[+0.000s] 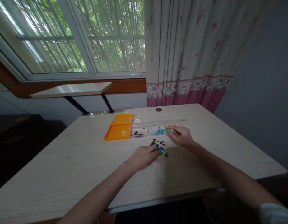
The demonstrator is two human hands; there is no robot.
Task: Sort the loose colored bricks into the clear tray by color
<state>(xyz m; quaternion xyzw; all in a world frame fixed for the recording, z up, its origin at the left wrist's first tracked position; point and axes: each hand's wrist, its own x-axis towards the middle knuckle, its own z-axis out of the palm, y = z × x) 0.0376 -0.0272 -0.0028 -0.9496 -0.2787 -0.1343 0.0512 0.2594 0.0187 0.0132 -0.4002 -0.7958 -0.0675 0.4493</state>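
A small loose pile of tiny colored bricks [162, 150], brown, blue, green and yellow, lies on the table. At its left edge is my left hand [144, 157], fingers drawn together among the pieces; what they pinch is hidden. My right hand [182, 136] reaches over the clear compartment box [147, 134], thumb and fingertips pinched beside some green pieces [166, 128]. Whether one of these is between the fingertips is too small to tell. Blue pieces [159, 131] occupy the middle compartment, and brown pieces [137, 133] sit in the one to its left.
An open orange case [119, 122] with white pieces [123, 133] stands left of the clear box. Behind it, a raised shelf [74, 89] on black legs rises at the table's back left. A cable hole cover [158, 109] is near the back edge, below the curtain [188, 62].
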